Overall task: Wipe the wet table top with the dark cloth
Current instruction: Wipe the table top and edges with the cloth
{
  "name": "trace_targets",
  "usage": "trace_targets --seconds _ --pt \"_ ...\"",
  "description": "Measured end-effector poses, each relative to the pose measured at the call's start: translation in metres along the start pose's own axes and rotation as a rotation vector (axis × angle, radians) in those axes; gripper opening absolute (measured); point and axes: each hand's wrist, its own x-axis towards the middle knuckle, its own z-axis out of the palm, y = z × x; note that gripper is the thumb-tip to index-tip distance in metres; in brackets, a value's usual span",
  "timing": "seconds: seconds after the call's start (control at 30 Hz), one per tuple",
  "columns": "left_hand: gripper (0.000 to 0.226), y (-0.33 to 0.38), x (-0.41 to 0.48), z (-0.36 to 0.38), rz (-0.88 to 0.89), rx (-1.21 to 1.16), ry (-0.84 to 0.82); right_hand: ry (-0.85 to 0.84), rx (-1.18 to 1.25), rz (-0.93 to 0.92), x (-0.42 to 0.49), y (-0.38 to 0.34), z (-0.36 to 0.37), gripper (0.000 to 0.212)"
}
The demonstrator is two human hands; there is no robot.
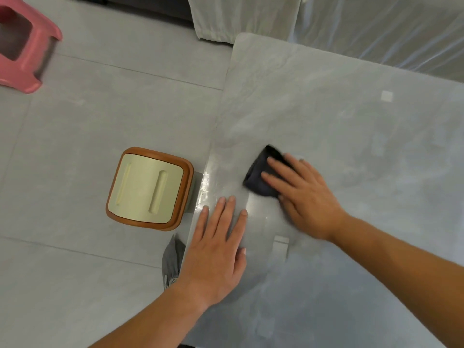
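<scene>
A grey marble-look table top [326, 116] fills the right of the head view, and it shines wet near its left edge. The dark cloth [258, 177], folded into a wad, lies on the table near that edge. My right hand [303, 194] presses flat on the cloth, fingers spread over it, and its right part is hidden under my palm. My left hand [216, 252] rests flat on the table by the left edge, fingers apart, holding nothing.
A stool with a cream seat and brown rim [148, 189] stands on the tiled floor just left of the table. A pink plastic stool [22, 51] sits at the far left. Pale curtains [351, 26] hang behind the table.
</scene>
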Motion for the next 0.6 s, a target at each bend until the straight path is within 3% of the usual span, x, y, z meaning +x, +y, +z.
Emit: trace_targets --seconds 0.1,0.17,0.37,0.6 --pt "0.071 0.001 -0.001 0.000 -0.005 0.018 -0.005 0.103 0.076 0.348 0.009 -0.003 -0.004 0.051" --pt "0.070 0.002 0.000 -0.001 -0.011 0.022 -0.005 0.165 0.084 0.455 0.001 -0.023 0.006 0.052" --pt "0.069 0.007 -0.010 -0.006 -0.048 -0.016 0.024 0.067 0.013 0.168 -0.056 -0.046 0.027 0.051" --pt "0.068 0.005 -0.041 0.003 -0.056 -0.013 -0.005 0.115 0.045 0.275 0.046 -0.057 0.019 0.053"
